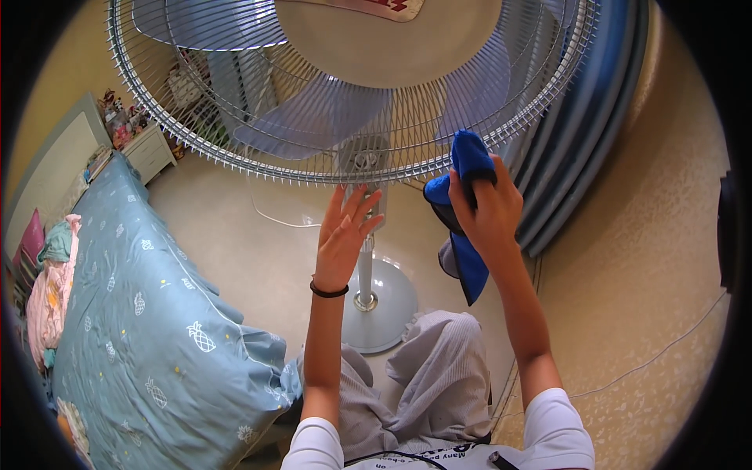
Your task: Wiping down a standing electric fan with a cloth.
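Note:
A large standing fan fills the top of the view, with a wire grille, translucent bluish blades and a pale round centre. My right hand grips a blue cleaning cloth with dark edging and presses it against the lower right rim of the grille. Part of the cloth hangs below my fingers. My left hand, a dark band at its wrist, is raised just under the grille's bottom rim beside the stand pole. Its fingers are spread, with nothing held; whether the fingertips touch the rim I cannot tell.
The round fan base stands on the floor before my knees. On the left is a bed with a blue pineapple-print cover and crumpled pink clothing. Blue curtains hang at the right, near a patterned wall with a thin cable.

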`<state>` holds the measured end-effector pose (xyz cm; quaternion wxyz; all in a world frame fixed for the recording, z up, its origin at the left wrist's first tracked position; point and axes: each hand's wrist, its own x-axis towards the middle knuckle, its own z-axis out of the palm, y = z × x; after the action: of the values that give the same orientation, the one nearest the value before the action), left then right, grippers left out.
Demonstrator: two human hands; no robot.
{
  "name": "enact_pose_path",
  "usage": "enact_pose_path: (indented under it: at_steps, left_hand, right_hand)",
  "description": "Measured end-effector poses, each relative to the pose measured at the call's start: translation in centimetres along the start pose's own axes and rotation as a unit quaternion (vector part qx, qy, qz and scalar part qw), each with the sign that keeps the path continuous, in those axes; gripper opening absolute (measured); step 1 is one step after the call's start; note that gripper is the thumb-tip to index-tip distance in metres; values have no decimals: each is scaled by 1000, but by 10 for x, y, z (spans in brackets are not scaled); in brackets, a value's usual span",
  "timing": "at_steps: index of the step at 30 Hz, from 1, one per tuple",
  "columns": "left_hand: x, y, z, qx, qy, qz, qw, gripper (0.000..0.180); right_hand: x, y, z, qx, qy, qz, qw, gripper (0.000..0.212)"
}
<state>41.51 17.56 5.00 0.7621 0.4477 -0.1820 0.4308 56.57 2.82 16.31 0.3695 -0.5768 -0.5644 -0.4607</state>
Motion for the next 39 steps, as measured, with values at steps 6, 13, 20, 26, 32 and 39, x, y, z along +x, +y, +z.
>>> enact_pose_path:
  at_steps: [6, 13, 20, 26, 32, 39]
  left_hand:
    - [1, -4, 1, 31, 9, 12, 999, 60]
    - [0, -7, -1, 10, 8, 14, 1000, 59]
    - [0, -8, 1, 28, 10, 12, 999, 60]
    - [0, -24, 2, -1, 27, 27, 999, 59]
    - [2, -25, -2, -7, 11, 34, 999, 59]
    - [2, -21, 0, -28, 11, 25, 999, 60]
  right_hand:
    - [-27, 15, 9, -22, -39, 27, 999, 18]
    - [-53, 24, 18, -23, -63, 45, 997, 20]
    - [-56, 27, 15, -27, -54, 41, 997, 19]
    - [-11, 2, 2, -4, -15, 23, 1000, 19]
    - [-11, 2, 12, -24, 1, 6, 1000, 20]
    - [-40, 17, 23, -57, -26, 21, 998, 20]
